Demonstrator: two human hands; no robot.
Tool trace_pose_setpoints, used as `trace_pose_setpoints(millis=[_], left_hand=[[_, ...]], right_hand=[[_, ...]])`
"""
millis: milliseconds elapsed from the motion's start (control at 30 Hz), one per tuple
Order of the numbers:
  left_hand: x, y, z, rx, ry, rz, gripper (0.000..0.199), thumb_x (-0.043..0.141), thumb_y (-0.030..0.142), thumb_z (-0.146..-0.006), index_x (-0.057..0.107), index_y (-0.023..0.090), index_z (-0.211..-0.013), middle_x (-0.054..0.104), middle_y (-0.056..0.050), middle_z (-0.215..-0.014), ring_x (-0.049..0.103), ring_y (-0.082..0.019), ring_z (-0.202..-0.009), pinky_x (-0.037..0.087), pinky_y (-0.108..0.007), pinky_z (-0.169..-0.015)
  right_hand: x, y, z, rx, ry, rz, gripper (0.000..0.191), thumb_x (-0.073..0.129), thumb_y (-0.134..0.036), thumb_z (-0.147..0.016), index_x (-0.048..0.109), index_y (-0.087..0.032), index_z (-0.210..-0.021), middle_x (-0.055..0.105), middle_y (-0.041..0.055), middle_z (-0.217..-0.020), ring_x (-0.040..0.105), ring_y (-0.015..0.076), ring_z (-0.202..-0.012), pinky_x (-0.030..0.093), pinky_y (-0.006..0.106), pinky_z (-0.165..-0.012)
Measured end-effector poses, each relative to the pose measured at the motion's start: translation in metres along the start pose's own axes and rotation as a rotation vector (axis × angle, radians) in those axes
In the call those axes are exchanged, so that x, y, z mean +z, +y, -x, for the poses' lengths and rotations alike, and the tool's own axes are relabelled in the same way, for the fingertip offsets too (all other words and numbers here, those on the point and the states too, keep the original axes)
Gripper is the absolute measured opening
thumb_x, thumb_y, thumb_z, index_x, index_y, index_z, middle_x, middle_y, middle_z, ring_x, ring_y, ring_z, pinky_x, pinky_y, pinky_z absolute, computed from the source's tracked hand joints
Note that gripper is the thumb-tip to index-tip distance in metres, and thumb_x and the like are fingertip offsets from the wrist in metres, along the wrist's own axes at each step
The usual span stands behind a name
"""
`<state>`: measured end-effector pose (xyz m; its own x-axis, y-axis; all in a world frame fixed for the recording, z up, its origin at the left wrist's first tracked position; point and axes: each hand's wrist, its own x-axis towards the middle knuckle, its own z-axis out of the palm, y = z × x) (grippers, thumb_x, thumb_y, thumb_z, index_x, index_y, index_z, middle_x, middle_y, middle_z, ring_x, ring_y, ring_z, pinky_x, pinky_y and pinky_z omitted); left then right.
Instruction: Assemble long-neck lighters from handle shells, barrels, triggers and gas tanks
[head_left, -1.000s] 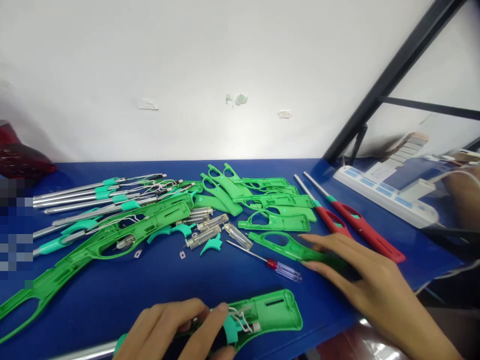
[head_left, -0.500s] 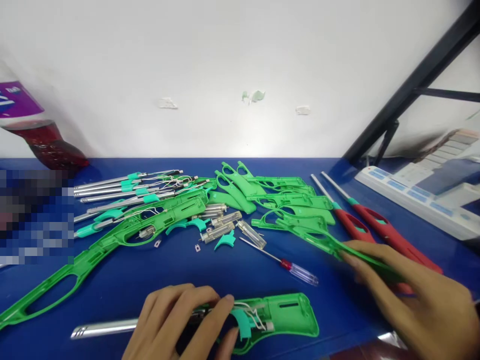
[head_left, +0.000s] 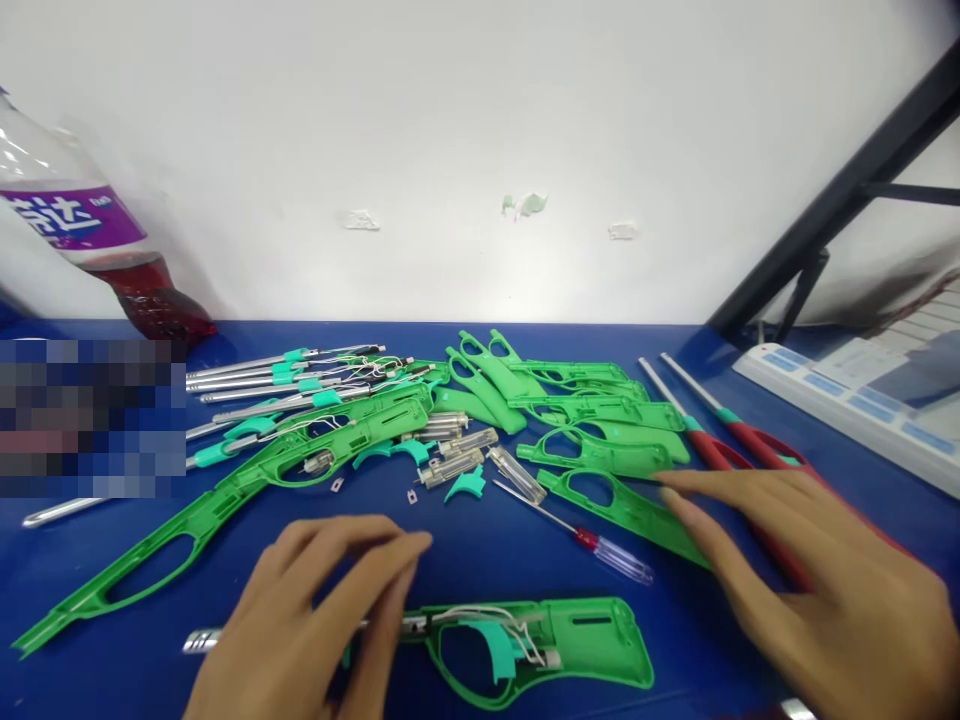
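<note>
My left hand [head_left: 315, 620] hovers over a green half shell [head_left: 600, 650] of a lighter handle at the front, its fingertips pinched together; whatever they may hold is hidden. Inside that shell lie a teal trigger [head_left: 495, 645], white wires and a metal tube [head_left: 201, 641], whose middle passes behind the hand. To the right, the thumb and forefinger of my right hand [head_left: 810, 570] close on the upper edge of another green half shell [head_left: 630, 510], which has a loop at its left end. A screwdriver [head_left: 611, 555] with a clear handle lies just left of that shell.
Several green half shells [head_left: 600, 405] are heaped behind. Clear fuel tanks [head_left: 454, 468], teal triggers [head_left: 466, 484] and metal tubes [head_left: 247, 378] with wires lie mid-table. Two red lighters [head_left: 780, 450], a power strip [head_left: 847, 400] and a drink bottle [head_left: 90, 220] stand around.
My right hand has brought its green half shell left, beside the other shells. My left hand has drawn back leftward off the front shell, uncovering the trigger opening. The view has shifted slightly left.
</note>
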<state>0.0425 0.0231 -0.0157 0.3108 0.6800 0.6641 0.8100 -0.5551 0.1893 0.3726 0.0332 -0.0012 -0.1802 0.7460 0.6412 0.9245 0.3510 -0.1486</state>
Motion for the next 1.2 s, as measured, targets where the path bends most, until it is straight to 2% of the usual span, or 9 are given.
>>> trace_pose_setpoints(millis=[100,167,267,367,433,667,900,1067,1200], left_hand=[[0.000,-0.017,-0.010,-0.156,-0.132,-0.105,0.026,0.050,0.036,-0.107,0.073,0.035,-0.119,0.076,0.003,-0.112,0.074,-0.020,-0.098,0.056,-0.035,-0.085],[0.003,-0.022,-0.016,-0.276,-0.219,-0.111,0.034,0.044,0.042,-0.107,0.076,0.033,-0.116,0.078,0.000,-0.113,0.077,-0.026,-0.099,0.059,-0.041,-0.083],[0.009,-0.020,-0.022,-0.367,-0.294,-0.100,0.038,0.042,0.042,-0.106,0.077,0.029,-0.114,0.079,-0.004,-0.112,0.078,-0.028,-0.092,0.060,-0.041,-0.074],[0.013,-0.015,-0.027,-0.407,-0.335,-0.100,0.037,0.043,0.039,-0.106,0.077,0.027,-0.112,0.078,-0.005,-0.107,0.078,-0.028,-0.088,0.058,-0.040,-0.068],[0.015,-0.014,-0.031,-0.426,-0.365,-0.099,0.035,0.045,0.037,-0.104,0.077,0.027,-0.111,0.076,-0.006,-0.104,0.077,-0.029,-0.087,0.056,-0.040,-0.067],[0.016,-0.024,-0.036,-0.417,-0.465,-0.061,0.033,0.043,0.034,-0.105,0.076,0.029,-0.106,0.075,-0.003,-0.106,0.075,-0.022,-0.084,0.052,-0.032,-0.066],[0.013,-0.027,-0.038,-0.405,-0.532,-0.079,0.034,0.041,0.030,-0.106,0.075,0.027,-0.107,0.074,-0.005,-0.109,0.075,-0.022,-0.090,0.051,-0.031,-0.070],[0.006,-0.026,-0.047,-0.412,-0.601,-0.124,0.030,0.044,0.021,-0.104,0.073,0.024,-0.102,0.073,-0.006,-0.106,0.074,-0.025,-0.095,0.052,-0.035,-0.079],[-0.003,-0.027,-0.053,-0.396,-0.655,-0.124,0.021,0.051,0.016,-0.103,0.071,0.019,-0.096,0.071,-0.003,-0.098,0.070,-0.021,-0.089,0.050,-0.035,-0.078]], right_hand=[[0.004,-0.029,-0.023,-0.059,-0.081,-0.109,0.014,0.057,-0.035,-0.110,0.069,-0.032,-0.116,0.079,-0.0043,-0.108,0.073,0.0175,-0.097,0.052,0.033,-0.092],[0.013,-0.046,-0.036,-0.069,-0.165,-0.083,0.016,0.055,-0.035,-0.110,0.070,-0.031,-0.115,0.079,-0.0020,-0.108,0.074,0.0196,-0.096,0.054,0.035,-0.088],[0.032,-0.062,-0.050,-0.061,-0.278,0.041,0.014,0.061,-0.034,-0.105,0.072,-0.027,-0.110,0.078,0.0027,-0.098,0.074,0.0248,-0.088,0.054,0.039,-0.078],[0.047,-0.070,-0.057,-0.050,-0.337,0.110,0.008,0.070,-0.031,-0.099,0.072,-0.024,-0.101,0.073,0.0041,-0.085,0.071,0.0252,-0.074,0.048,0.036,-0.064],[0.052,-0.073,-0.059,-0.034,-0.359,0.136,0.007,0.072,-0.030,-0.097,0.070,-0.023,-0.095,0.071,0.0043,-0.082,0.070,0.0251,-0.072,0.045,0.036,-0.060],[0.053,-0.071,-0.062,-0.007,-0.414,0.135,0.015,0.065,-0.028,-0.104,0.069,-0.021,-0.093,0.070,0.0071,-0.092,0.070,0.0277,-0.089,0.054,0.044,-0.080],[0.058,-0.066,-0.063,-0.013,-0.477,0.156,0.012,0.069,-0.028,-0.103,0.070,-0.017,-0.107,0.070,0.0025,-0.103,0.069,0.0187,-0.099,0.060,0.040,-0.090],[0.058,-0.061,-0.065,-0.029,-0.484,0.127,0.012,0.072,-0.027,-0.101,0.070,-0.016,-0.104,0.071,0.0025,-0.104,0.070,0.0172,-0.098,0.061,0.037,-0.086],[0.051,-0.066,-0.073,0.000,-0.433,0.060,0.010,0.071,-0.025,-0.101,0.070,-0.017,-0.107,0.069,0.0029,-0.100,0.069,0.0187,-0.093,0.061,0.037,-0.081]])
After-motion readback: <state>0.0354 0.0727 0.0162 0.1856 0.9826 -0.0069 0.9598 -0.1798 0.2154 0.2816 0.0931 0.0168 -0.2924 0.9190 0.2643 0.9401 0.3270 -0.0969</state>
